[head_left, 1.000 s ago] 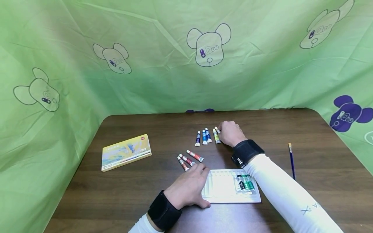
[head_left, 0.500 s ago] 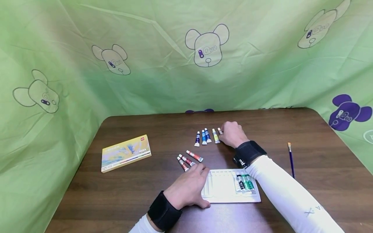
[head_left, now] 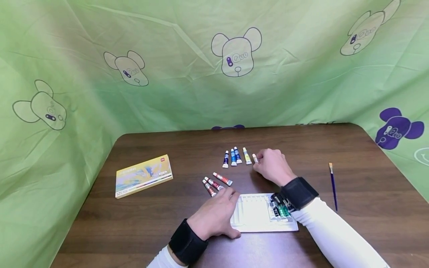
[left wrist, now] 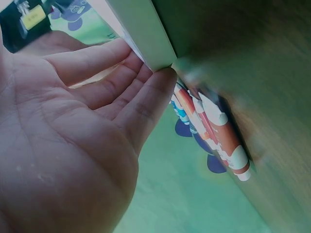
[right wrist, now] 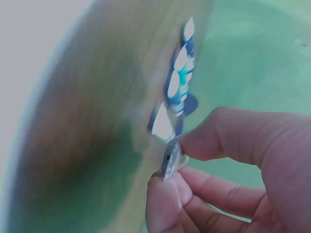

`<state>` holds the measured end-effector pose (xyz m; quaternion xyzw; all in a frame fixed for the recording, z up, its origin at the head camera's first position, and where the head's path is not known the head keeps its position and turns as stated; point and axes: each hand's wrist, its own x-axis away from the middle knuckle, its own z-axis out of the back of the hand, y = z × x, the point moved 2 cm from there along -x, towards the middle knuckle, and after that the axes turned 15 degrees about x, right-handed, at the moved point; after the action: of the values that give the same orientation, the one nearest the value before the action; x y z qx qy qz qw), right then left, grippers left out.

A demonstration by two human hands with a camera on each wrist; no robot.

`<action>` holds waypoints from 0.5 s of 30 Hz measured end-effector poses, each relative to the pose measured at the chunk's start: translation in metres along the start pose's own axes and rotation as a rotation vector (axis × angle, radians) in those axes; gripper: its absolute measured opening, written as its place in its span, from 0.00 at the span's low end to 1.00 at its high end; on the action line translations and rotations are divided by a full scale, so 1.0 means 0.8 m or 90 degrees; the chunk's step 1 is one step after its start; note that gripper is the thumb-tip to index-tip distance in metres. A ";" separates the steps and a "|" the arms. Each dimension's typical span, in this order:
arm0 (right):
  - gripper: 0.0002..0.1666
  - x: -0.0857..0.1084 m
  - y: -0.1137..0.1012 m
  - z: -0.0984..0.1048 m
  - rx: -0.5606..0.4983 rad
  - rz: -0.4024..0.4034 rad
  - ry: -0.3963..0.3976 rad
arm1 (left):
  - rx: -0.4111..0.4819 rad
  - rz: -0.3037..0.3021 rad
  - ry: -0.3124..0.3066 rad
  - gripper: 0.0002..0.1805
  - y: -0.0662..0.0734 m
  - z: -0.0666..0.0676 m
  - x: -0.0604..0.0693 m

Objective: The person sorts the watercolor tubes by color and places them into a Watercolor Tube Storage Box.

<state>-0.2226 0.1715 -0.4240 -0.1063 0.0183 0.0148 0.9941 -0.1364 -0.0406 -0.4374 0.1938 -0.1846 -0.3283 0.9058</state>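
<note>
My right hand [head_left: 273, 166] pinches a small paint tube [head_left: 255, 158] with a white cap, just right of a yellow paint tube [head_left: 247, 156]. In the right wrist view, thumb and fingertips hold the silvery flat end of that tube [right wrist: 170, 158]. My left hand [head_left: 217, 213] lies at the left end of a white palette tray [head_left: 253, 208]. In the left wrist view its fingers are extended, touching the tray's edge [left wrist: 146, 39]. Several tubes, one black [head_left: 275, 210] and the others green, lie at the tray's right end, partly behind my right wrist.
Red and brown paint tubes [head_left: 222, 179] lie beyond my left hand. Several blue tubes [head_left: 233, 157] stand in a row farther back. A yellow box [head_left: 144, 176] sits on the left, and a paintbrush [head_left: 333, 186] on the right of the wooden table [head_left: 161, 219].
My right hand has drawn toward me and slightly right with the paint tube, away from the yellow one. Its wrist now covers part of the tray. The left hand stays in place.
</note>
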 end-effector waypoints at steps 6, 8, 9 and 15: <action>0.14 0.036 -0.006 0.004 -0.027 0.013 0.035 | -0.009 -0.018 0.019 0.55 -0.001 -0.001 0.001; 0.14 0.047 -0.007 0.004 -0.035 0.014 0.040 | -0.010 -0.021 0.022 0.55 -0.001 -0.001 0.001; 0.15 0.053 -0.007 0.004 -0.039 0.015 0.042 | -0.010 -0.022 0.023 0.55 -0.001 -0.001 0.001; 0.18 0.083 -0.009 0.003 -0.046 0.019 0.064 | -0.002 -0.015 0.015 0.55 0.000 -0.001 0.000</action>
<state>-0.1560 0.1668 -0.4232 -0.1425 0.0691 0.0249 0.9871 -0.1361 -0.0408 -0.4381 0.1983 -0.1711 -0.3370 0.9043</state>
